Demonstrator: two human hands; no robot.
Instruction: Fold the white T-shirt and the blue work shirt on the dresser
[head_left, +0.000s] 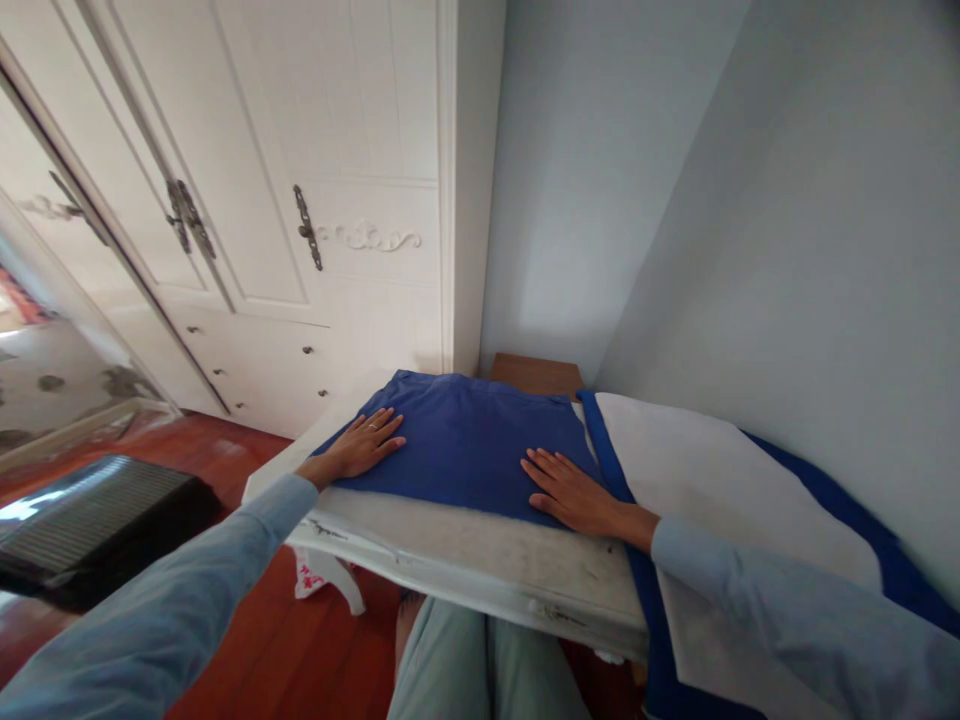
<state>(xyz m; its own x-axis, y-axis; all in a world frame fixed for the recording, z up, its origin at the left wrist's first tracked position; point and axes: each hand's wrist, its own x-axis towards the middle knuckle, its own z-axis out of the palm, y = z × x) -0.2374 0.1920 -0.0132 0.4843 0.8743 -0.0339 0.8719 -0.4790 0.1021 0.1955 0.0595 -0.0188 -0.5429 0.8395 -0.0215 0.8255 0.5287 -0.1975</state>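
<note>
A piece of blue cloth point(465, 440) lies spread on a worn white table point(480, 555). Flat on its left end rests my left hand point(364, 443), fingers stretched out, a ring on one finger. Near the cloth's right front edge my right hand point(574, 492) also lies with its fingers spread. Neither hand grips anything. Under and beside my right forearm is a white sheet-like piece point(675, 450) bordered by more blue fabric point(645, 590); my sleeve hides part of it.
A white wardrobe point(375, 130) with dark metal handles stands behind the table at left. A brown wooden top point(536, 375) shows in the corner by the grey wall point(810, 250). On the red wooden floor point(315, 660) at left sits a black ribbed case point(105, 520).
</note>
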